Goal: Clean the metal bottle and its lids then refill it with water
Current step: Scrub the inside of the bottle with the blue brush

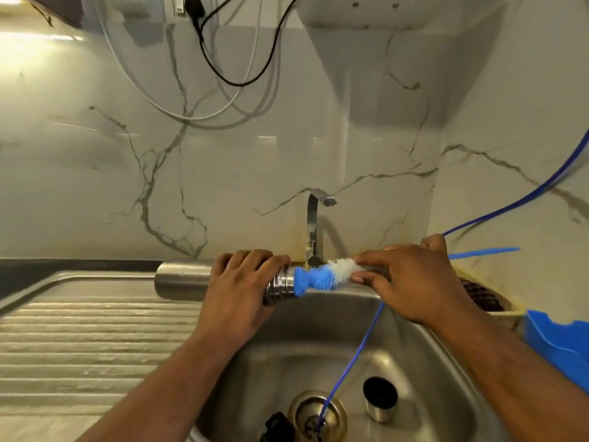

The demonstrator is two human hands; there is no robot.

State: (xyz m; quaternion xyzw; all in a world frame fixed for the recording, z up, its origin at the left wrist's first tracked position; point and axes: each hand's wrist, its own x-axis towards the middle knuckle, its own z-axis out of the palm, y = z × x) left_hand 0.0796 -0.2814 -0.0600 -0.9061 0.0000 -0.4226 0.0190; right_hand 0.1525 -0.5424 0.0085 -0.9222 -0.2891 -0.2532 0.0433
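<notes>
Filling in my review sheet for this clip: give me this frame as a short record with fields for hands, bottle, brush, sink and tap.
left hand: grips the metal bottle near its neck
bottle: level above the sink, mouth rightward, uncapped
right hand: pinches the bottle brush behind its bristles
brush: blue end at the bottle's mouth, white bristles outside
sink: steel cap and black lid beside the drain; blue tube enters drain
tap: no water visibly running

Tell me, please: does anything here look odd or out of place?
A thin blue tube hangs down past the right hand into the sink drain, where it could snag. Yellowish stains mark the wall around the tap.
</notes>
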